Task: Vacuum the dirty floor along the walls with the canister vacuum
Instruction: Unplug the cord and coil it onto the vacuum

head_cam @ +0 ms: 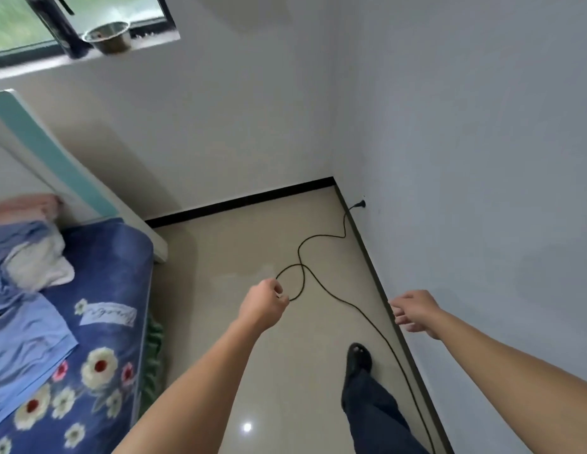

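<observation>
1. Glossy beige tile floor [252,371] meets black skirting below two white walls. A black cord [299,253] lies across it, crossing itself in a loop and trailing along the right-hand wall.
2. A dark shoe [359,358] stands on the tiles just beside the cord.
3. The bed [121,257], at left, carries a light-blue cloth [26,339] and a white cloth [36,263].
4. The window sill [154,39] holds a steel bowl [108,36] beside a dark bottle [61,27].
</observation>
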`<action>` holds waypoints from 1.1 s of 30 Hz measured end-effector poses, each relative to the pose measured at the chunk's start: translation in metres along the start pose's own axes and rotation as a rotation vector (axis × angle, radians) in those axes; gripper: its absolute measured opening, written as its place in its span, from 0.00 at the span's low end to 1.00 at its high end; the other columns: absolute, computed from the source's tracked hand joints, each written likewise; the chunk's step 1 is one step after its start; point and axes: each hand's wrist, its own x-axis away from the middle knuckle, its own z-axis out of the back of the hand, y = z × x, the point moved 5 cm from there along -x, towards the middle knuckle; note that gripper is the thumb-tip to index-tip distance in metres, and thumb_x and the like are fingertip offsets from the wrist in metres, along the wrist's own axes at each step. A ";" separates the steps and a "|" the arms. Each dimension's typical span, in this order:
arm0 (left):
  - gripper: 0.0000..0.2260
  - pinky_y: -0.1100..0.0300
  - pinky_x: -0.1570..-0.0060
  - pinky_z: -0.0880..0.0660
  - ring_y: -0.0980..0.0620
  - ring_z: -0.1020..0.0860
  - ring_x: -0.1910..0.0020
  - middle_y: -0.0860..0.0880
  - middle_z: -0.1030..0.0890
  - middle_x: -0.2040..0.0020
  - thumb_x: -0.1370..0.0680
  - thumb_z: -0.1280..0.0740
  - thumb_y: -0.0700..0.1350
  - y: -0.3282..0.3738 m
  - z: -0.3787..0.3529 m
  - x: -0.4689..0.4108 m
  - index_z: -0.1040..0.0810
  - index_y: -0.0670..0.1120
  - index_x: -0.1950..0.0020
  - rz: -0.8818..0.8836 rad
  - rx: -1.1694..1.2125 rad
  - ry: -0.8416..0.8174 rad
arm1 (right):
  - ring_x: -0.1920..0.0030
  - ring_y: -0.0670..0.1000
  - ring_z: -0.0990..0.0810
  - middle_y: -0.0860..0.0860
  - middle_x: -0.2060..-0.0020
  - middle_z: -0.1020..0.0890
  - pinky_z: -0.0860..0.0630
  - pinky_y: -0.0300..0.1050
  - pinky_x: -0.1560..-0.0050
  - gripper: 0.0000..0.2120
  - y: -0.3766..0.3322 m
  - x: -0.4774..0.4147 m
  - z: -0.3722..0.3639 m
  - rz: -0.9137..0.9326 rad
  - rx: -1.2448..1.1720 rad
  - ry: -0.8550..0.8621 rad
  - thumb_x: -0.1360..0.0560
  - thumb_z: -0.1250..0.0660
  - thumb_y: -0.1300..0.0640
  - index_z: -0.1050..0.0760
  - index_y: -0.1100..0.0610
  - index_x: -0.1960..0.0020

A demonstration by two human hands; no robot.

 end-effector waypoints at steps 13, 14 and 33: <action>0.11 0.58 0.58 0.26 0.47 0.22 0.56 0.46 0.18 0.50 0.24 0.33 0.50 0.076 0.088 -0.249 0.22 0.47 0.45 0.040 0.043 -0.013 | 0.65 0.51 0.21 0.55 0.62 0.20 0.27 0.43 0.66 0.06 -0.242 -0.185 -0.011 -0.014 0.001 -0.030 0.21 0.32 0.57 0.26 0.59 0.54; 0.11 0.59 0.58 0.26 0.48 0.22 0.57 0.46 0.18 0.51 0.24 0.33 0.50 0.077 0.095 -0.268 0.22 0.47 0.45 0.037 0.042 -0.015 | 0.65 0.51 0.20 0.55 0.61 0.20 0.26 0.43 0.65 0.06 -0.255 -0.197 -0.014 -0.016 0.000 -0.020 0.21 0.32 0.56 0.25 0.59 0.53; 0.09 0.57 0.58 0.24 0.48 0.22 0.59 0.48 0.19 0.57 0.23 0.35 0.49 0.074 0.060 -0.593 0.24 0.47 0.45 -0.085 -0.124 -0.326 | 0.66 0.53 0.19 0.58 0.60 0.16 0.27 0.43 0.69 0.15 -0.278 -0.467 -0.094 -0.365 -0.372 0.282 0.21 0.32 0.53 0.22 0.65 0.44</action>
